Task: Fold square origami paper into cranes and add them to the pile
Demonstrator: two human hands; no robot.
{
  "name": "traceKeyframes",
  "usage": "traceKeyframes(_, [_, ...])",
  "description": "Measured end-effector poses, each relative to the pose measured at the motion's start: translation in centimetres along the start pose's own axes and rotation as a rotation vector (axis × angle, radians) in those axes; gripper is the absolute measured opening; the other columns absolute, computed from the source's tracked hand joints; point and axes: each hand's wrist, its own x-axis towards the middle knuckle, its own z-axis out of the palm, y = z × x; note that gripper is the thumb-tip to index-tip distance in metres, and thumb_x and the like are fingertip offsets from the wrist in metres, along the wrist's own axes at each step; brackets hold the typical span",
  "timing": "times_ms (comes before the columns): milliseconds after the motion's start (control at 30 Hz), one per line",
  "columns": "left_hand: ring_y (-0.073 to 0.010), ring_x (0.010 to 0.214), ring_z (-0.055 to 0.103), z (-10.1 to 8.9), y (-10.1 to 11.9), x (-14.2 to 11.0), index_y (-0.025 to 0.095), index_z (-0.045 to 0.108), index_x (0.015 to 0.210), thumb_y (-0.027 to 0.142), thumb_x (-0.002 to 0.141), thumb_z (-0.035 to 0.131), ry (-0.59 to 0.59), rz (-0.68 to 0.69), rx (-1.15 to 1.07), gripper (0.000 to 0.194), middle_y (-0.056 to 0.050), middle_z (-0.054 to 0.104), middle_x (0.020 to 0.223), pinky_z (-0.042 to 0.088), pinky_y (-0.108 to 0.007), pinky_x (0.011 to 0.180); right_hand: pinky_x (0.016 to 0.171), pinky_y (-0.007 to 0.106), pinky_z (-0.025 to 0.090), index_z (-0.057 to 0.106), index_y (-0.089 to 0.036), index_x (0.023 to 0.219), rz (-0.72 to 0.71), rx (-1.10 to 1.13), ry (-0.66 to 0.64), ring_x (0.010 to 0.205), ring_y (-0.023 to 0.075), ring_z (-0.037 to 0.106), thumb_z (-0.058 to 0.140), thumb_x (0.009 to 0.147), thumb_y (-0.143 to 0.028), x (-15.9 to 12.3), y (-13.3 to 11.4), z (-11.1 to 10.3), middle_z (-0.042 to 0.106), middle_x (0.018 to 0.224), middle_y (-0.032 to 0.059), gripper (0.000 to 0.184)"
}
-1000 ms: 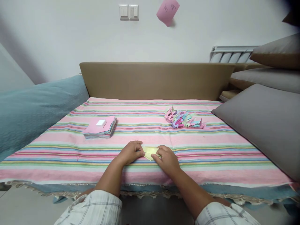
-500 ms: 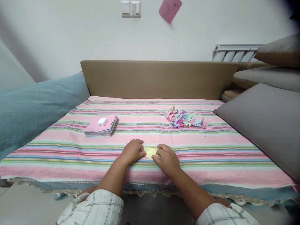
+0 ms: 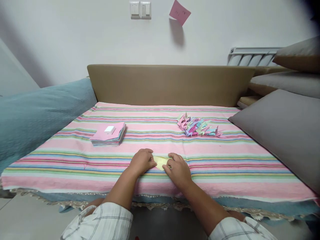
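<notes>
A small piece of folded yellow paper (image 3: 160, 162) lies low over the striped cloth (image 3: 160, 185), between my two hands. My left hand (image 3: 142, 161) pinches its left end with thumb and fingers. At the right end, my right hand (image 3: 178, 168) grips the paper between thumb and curled fingers. The fingers cover both ends, so the exact folds there are hidden.
Back left, a stack of coloured paper (image 3: 106, 136) carries a small white block (image 3: 109, 130). A pile of folded paper cranes (image 3: 196, 126) lies back right. Grey cushions (image 3: 280, 123) border the right side, a blue-covered armrest (image 3: 45, 113) the left.
The hands and yellow paper hold nearly the same pose. On the wall, the pink note has swung, its lower corner lifting away. The whole view has shifted very slightly.
</notes>
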Motion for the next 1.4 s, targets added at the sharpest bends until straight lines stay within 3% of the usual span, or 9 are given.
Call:
traceKeyframes(200, [-0.0214,0.09,0.057,0.1,0.1,-0.5,0.019,0.058,0.062,0.028,0.063,0.07,0.058,-0.083,0.015,0.015,-0.003,0.064,0.081,0.039,-0.028,0.075,0.086,0.039,0.042,0.063,-0.022,0.078,-0.024,0.016,0.044,0.105,0.0245,0.05,0.06,0.077,-0.022,-0.1,-0.2,0.0,0.056,0.117,0.008,0.004])
traceKeyframes(433, [-0.0202,0.078,0.054,0.5,-0.5,-1.0,0.02,0.05,0.07,0.039,0.059,0.073,0.185,-0.185,0.06,0.031,0.0,0.058,0.073,0.034,-0.028,0.066,0.094,0.043,0.032,0.068,-0.028,0.09,-0.199,-0.036,0.063,0.12,0.0257,0.04,0.057,0.083,-0.022,-0.7,-0.1,0.8,0.048,0.132,0.0057,0.014])
traceKeyframes(767, [-0.0194,0.083,0.055,-0.1,-1.9,-1.2,0.021,0.049,0.072,0.018,0.066,0.062,0.147,-0.211,-0.035,0.015,0.0,0.061,0.08,0.037,-0.027,0.07,0.093,0.044,0.034,0.07,-0.028,0.085,-0.171,-0.051,0.034,0.119,0.0264,0.04,0.059,0.082,-0.025,-0.5,0.1,0.8,0.049,0.131,0.005,0.012])
traceKeyframes(900, [-0.0183,0.076,0.053,-0.4,-1.2,-1.8,0.021,0.048,0.074,0.007,0.067,0.047,0.303,-0.232,-0.016,0.016,-0.001,0.058,0.076,0.037,-0.028,0.066,0.092,0.043,0.034,0.069,-0.028,0.085,-0.166,-0.052,0.029,0.119,0.026,0.04,0.059,0.082,-0.023,-0.5,0.0,0.7,0.049,0.131,0.0049,0.012])
traceKeyframes(967, [-0.0186,0.077,0.052,0.1,-0.1,-2.6,0.021,0.047,0.072,0.008,0.068,0.044,0.393,-0.145,0.001,0.014,-0.003,0.056,0.076,0.039,-0.029,0.069,0.093,0.043,0.035,0.069,-0.028,0.085,-0.156,-0.035,0.026,0.118,0.0256,0.041,0.06,0.081,-0.023,-0.5,0.0,0.6,0.05,0.13,0.0048,0.011])
traceKeyframes(1067, [-0.0184,0.084,0.052,1.7,1.8,-4.1,0.02,0.05,0.081,0.005,0.066,0.043,0.239,0.197,-0.044,0.022,-0.004,0.058,0.086,0.042,-0.029,0.077,0.094,0.043,0.036,0.069,-0.027,0.087,-0.13,0.018,0.021,0.117,0.0254,0.042,0.061,0.08,-0.023,-0.4,0.0,0.5,0.05,0.129,0.0054,0.012])
traceKeyframes(1100, [-0.0191,0.086,0.052,2.3,2.3,-4.5,0.02,0.051,0.084,0.004,0.064,0.042,0.193,0.236,-0.035,0.027,-0.005,0.058,0.089,0.042,-0.03,0.079,0.094,0.043,0.036,0.069,-0.027,0.088,-0.119,0.045,0.021,0.116,0.0253,0.043,0.061,0.08,-0.022,-0.4,0.1,0.5,0.051,0.128,0.0059,0.013])
traceKeyframes(1233, [-0.0226,0.094,0.05,4.6,2.6,-5.4,0.018,0.054,0.098,0.003,0.067,0.042,0.157,0.283,0.086,0.036,-0.008,0.058,0.099,0.043,-0.036,0.085,0.096,0.041,0.037,0.069,-0.023,0.092,-0.078,0.189,0.027,0.114,0.0243,0.045,0.061,0.079,-0.025,-0.4,0.9,0.0,0.051,0.126,0.0091,0.016])
traceKeyframes(1400, [-0.0238,0.093,0.05,5.2,2.2,-5.2,0.018,0.051,0.117,0.006,0.072,0.046,0.18,0.342,0.202,0.046,-0.01,0.057,0.103,0.045,-0.039,0.083,0.099,0.04,0.036,0.071,-0.022,0.084,0.022,0.314,-0.05,0.116,0.0243,0.045,0.059,0.079,-0.03,-0.4,2.3,-1.3,0.051,0.125,0.0098,0.015])
